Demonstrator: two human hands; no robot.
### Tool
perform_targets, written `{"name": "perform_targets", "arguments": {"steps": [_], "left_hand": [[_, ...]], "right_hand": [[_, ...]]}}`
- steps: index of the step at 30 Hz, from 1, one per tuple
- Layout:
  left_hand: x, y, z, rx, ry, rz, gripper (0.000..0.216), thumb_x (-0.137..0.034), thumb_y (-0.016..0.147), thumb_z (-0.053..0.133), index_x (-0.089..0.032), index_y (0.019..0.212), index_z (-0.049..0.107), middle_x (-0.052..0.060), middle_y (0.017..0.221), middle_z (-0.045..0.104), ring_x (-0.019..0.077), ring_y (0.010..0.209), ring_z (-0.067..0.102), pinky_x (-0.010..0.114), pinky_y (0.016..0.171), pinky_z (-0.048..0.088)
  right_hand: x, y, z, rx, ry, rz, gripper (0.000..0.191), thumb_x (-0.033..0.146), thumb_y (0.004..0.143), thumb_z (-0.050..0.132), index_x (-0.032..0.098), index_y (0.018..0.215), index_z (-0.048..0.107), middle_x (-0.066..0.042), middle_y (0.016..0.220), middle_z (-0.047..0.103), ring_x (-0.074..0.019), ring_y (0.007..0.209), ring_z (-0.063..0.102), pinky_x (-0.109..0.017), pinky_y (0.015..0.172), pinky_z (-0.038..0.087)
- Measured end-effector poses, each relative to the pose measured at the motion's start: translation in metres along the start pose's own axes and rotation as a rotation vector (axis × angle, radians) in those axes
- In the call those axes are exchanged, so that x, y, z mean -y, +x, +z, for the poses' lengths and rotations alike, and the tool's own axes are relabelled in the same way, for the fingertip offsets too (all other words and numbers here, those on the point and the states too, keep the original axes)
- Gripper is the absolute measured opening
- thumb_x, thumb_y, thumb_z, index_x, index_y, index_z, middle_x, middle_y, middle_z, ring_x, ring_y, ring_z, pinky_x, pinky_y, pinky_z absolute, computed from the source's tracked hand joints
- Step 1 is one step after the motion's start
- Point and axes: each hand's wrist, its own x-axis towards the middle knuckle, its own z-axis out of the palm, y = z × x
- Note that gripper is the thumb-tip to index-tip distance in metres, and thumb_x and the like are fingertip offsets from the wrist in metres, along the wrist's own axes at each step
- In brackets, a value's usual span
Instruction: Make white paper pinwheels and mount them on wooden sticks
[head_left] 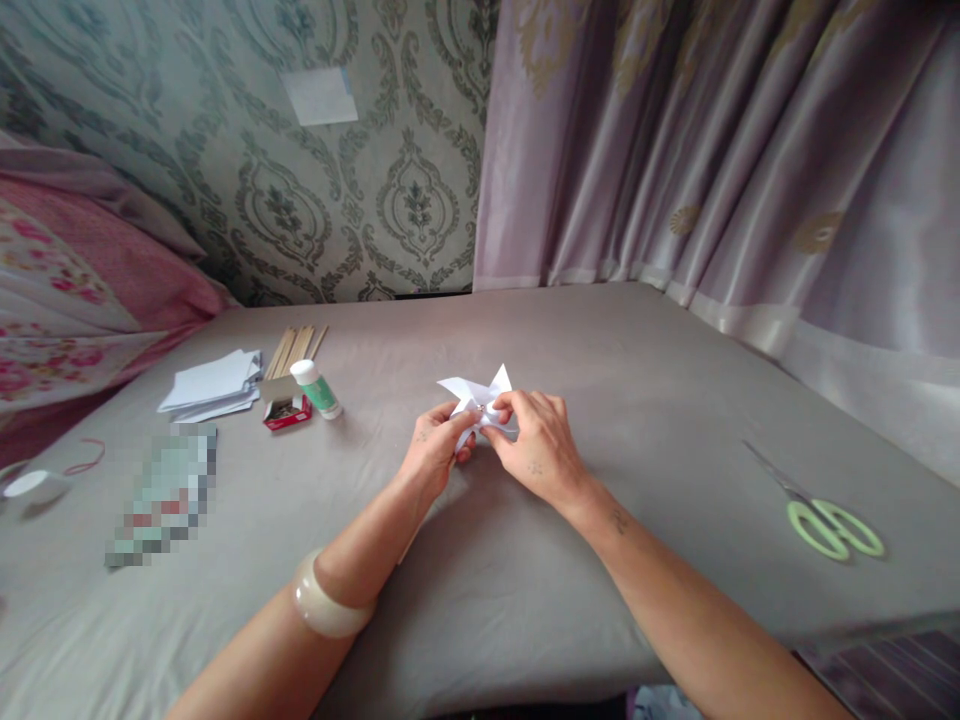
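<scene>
To the right of the glue stick, the left hand and right hand are pinching a paper pinwheel, fingertips closing firmly on it, apparently securing folded points at its centre; the next move is likely calling for steady pressure there.

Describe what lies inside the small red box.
Inside the open red box, a cluster of small, dull pieces shows, too small to identify. They cover the box's floor, so anything beneath them cannot be seen.
</scene>
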Motion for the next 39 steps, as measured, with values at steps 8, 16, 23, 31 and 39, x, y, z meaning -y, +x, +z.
{"name": "perform_targets", "arguments": {"steps": [8,16,23,31,39], "left_hand": [[-0.002,-0.002,0.001,0.011,0.031,-0.033,0.034,-0.040,0.060,0.077,-0.011,0.072,0.064,-0.001,0.054,0.052,0.0058,0.042,0.043,0.018,0.035,0.024],[-0.003,0.000,0.001,-0.017,-0.044,-0.035,0.038,-0.044,0.060,0.077,-0.011,0.073,0.061,-0.001,0.053,0.052,0.0073,0.041,0.045,0.019,0.034,0.025],[-0.021,0.008,-0.009,-0.191,-0.333,0.023,0.026,-0.032,0.065,0.070,-0.012,0.080,0.060,-0.002,0.062,0.059,0.0058,0.043,0.049,0.017,0.038,0.031],[-0.035,0.002,-0.016,-0.245,-0.520,0.137,0.022,-0.027,0.069,0.066,-0.013,0.083,0.057,-0.002,0.061,0.058,0.0063,0.044,0.048,0.018,0.039,0.031],[-0.034,-0.004,-0.011,-0.154,-0.505,0.190,0.035,-0.037,0.065,0.072,-0.013,0.088,0.059,-0.001,0.069,0.061,0.0070,0.050,0.052,0.019,0.042,0.035]], "right_hand": [[-0.003,0.001,0.003,-0.034,0.051,0.111,0.021,0.023,0.076,0.067,0.020,0.092,0.054,-0.002,0.078,0.064,-0.0210,0.079,0.061,-0.034,0.080,0.037],[-0.003,0.001,0.006,-0.074,0.062,0.106,0.039,0.026,0.074,0.070,0.019,0.107,0.052,-0.005,0.089,0.064,-0.0236,0.090,0.060,-0.037,0.083,0.038],[0.011,0.000,-0.004,-0.196,0.242,0.179,0.024,0.037,0.082,0.057,0.017,0.094,0.056,-0.007,0.084,0.062,-0.0160,0.065,0.054,-0.032,0.070,0.045],[0.040,-0.020,0.026,0.507,0.634,0.328,0.028,0.037,0.082,0.052,0.015,0.070,0.064,-0.006,0.069,0.070,-0.0179,0.065,0.063,-0.026,0.060,0.044],[0.052,-0.023,0.027,0.662,0.629,0.326,0.023,0.020,0.078,0.049,0.016,0.058,0.060,0.000,0.056,0.063,-0.0109,0.051,0.053,-0.022,0.050,0.036]]}}
